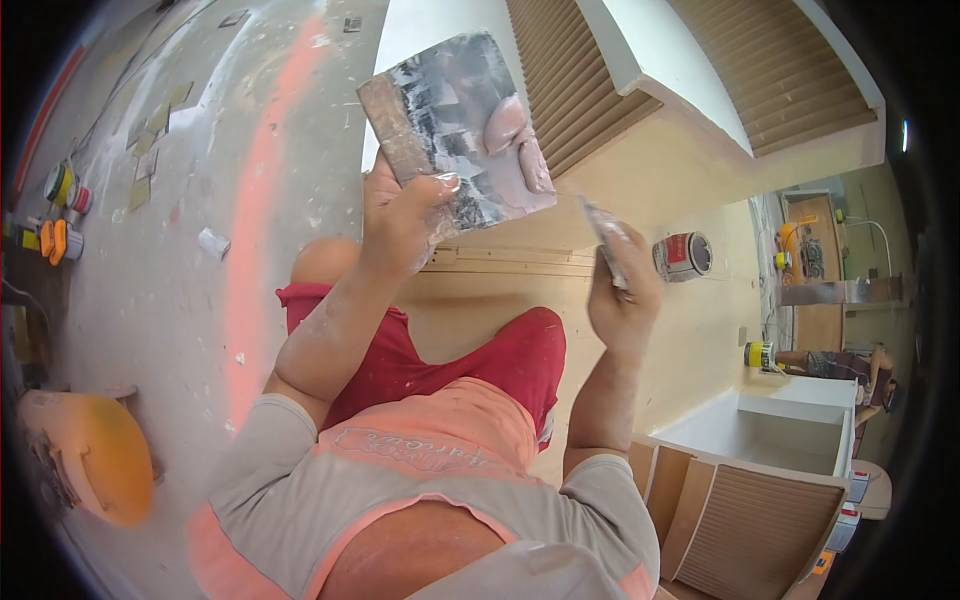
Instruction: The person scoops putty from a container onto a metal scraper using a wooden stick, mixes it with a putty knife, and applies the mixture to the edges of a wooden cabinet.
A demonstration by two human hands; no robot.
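Note:
My left hand (402, 212) grips a flat, smeared board (440, 95) from below, its thumb over the near edge. Lumps of pink putty (505, 124) sit on the board's right side, and dark and pale streaks cover the rest. Just right of the board, my right hand (628, 300) is closed around a putty knife (607, 232) whose blade points up toward the board's corner. A small gap shows between blade and board. Beyond the right hand, a can (684, 256) with a red and dark label stands on the tan surface.
White cabinets with brown slatted panels (570, 85) rise ahead. Another slatted cabinet (750, 530) stands at lower right. A red stripe (258, 220) runs along the grey floor, near a white scrap (213, 243). Cans (66, 188) lie far left; another person (870, 385) is at far right.

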